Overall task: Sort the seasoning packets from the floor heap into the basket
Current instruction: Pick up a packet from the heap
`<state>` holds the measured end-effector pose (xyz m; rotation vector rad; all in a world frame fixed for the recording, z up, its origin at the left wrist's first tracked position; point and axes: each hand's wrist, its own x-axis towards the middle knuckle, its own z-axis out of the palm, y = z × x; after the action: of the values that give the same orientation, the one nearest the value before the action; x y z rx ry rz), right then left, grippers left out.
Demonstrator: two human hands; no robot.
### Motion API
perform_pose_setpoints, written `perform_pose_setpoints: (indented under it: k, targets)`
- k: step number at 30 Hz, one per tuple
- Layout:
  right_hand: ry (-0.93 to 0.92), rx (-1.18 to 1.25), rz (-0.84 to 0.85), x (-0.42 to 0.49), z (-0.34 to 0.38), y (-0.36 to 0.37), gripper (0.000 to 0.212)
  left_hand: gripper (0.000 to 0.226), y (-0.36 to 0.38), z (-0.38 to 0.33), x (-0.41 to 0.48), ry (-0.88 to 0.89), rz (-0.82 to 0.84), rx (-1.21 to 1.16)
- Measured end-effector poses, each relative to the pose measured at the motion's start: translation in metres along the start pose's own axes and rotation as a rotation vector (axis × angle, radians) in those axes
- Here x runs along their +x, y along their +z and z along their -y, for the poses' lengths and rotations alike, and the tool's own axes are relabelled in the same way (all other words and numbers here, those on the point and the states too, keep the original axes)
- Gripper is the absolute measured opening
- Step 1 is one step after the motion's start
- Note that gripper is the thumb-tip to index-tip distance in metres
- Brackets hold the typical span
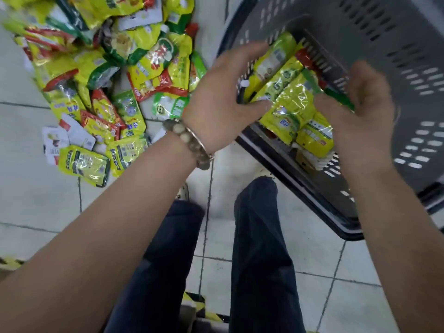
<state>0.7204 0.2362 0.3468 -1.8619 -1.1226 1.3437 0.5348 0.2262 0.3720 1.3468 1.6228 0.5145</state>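
Left hand spread, right hand grip unclear; flank yellow-green foil packets, likely squaring row in grey perforated plastic basket.

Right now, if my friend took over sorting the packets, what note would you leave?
Left hand: open, fingers spread over the packets in the basket.
Right hand: against the same packets from the other side; blur hides whether it grips.
Done: a row of mostly yellow packets sits in the basket.
To do: a big heap lies on the floor beside the basket, waiting to be sorted.
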Motion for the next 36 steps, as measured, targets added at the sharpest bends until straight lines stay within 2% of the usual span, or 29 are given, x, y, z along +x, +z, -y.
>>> perform_pose_setpoints:
  k: [2,7,10,19,22,25,27,31,33,36]
  targets:
    - [-0.076,-0.040,0.066,-0.018,0.015,0.032,0.055,0.064,-0.031,0.026,-0.028,-0.014,-0.091,-0.037]
    - [-0.250,-0.172,0.230,-0.064,0.022,0.141,0.056,0.060,-0.086,0.130,-0.086,-0.158,-0.218,-0.027]
    - [-0.253,-0.207,0.318,-0.086,0.001,0.209,0.051,0.060,-0.102,0.195,-0.116,-0.289,-0.238,-0.044]
    - [0.128,-0.547,0.468,-0.058,-0.150,0.351,0.056,0.052,-0.078,0.371,-0.165,-0.708,-0.261,-0.209]
    - [0.287,-0.588,0.462,-0.034,-0.203,0.391,0.062,0.050,-0.054,0.419,-0.164,-0.771,-0.243,-0.241]
    - [0.414,-0.622,0.434,-0.013,-0.248,0.422,0.056,0.049,-0.030,0.457,-0.157,-0.799,-0.213,-0.264]
    - [0.538,-0.569,0.373,-0.002,-0.272,0.433,0.052,0.048,-0.018,0.476,-0.152,-0.811,-0.215,-0.286]
    - [0.830,-0.352,0.184,0.011,-0.308,0.444,0.057,0.045,0.002,0.503,-0.144,-0.812,-0.218,-0.305]
    - [0.915,-0.217,0.128,0.016,-0.321,0.453,0.048,0.045,0.010,0.514,-0.139,-0.817,-0.215,-0.325]
    - [0.916,-0.151,0.150,0.018,-0.326,0.470,0.015,0.045,0.017,0.526,-0.129,-0.821,-0.221,-0.330]
